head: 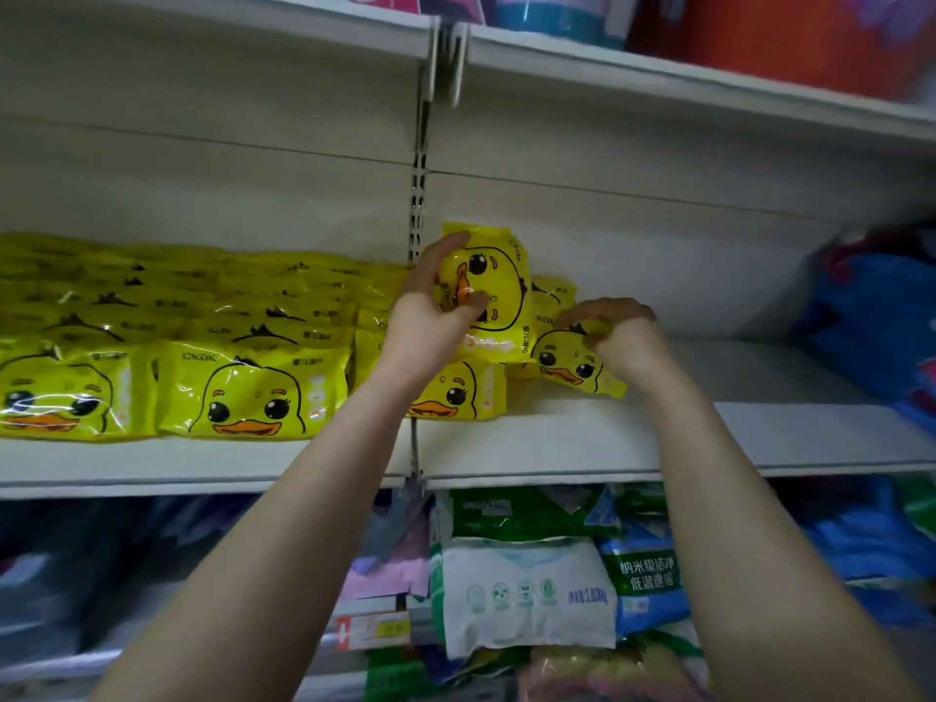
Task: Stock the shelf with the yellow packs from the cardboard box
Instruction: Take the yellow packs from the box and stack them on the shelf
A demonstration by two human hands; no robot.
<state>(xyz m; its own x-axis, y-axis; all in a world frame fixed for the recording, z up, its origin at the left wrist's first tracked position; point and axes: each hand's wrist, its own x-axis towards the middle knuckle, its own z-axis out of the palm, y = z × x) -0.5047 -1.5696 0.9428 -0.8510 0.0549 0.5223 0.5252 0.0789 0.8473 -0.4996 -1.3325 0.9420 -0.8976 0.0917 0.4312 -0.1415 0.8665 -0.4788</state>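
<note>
Left hand (430, 316): fingers (443, 245) curled over the top edge and thumb pressed across the printed face of the upper yellow pack (499, 281). The grip is closed around this pack, which is turned on its side, duck face rotated, and held above the shelf (608, 438) just right of the slotted upright (418, 195).

Right hand (628, 347): fingers (602, 306) bent down and pinching the top edge of the lower yellow pack (562, 364). This pack is tilted, with its bottom corner touching the shelf deck.

Count: two packs in hand. One further pack (554, 293) stands behind them, partly hidden. The stocked yellow packs (243, 392) fill the shelf to the left. Three face out in the front row, the third (456, 395) partly covered by the left forearm. The rows behind overlap and cannot be counted exactly.

Surroundings: blue packages (871, 316) lie at the right end of the same shelf, blurred. On the shelf below are a white-and-green bag (527, 590), a blue bag (643, 575) and a price label (372, 630). An orange container (785, 38) sits on the shelf above. Both forearms cross in front of the shelf edge.

Materials: the packs are glossy plastic film, rectangular, soft and puffed, with crimped edges. The shelf is flat and white, with a matte finish.
</note>
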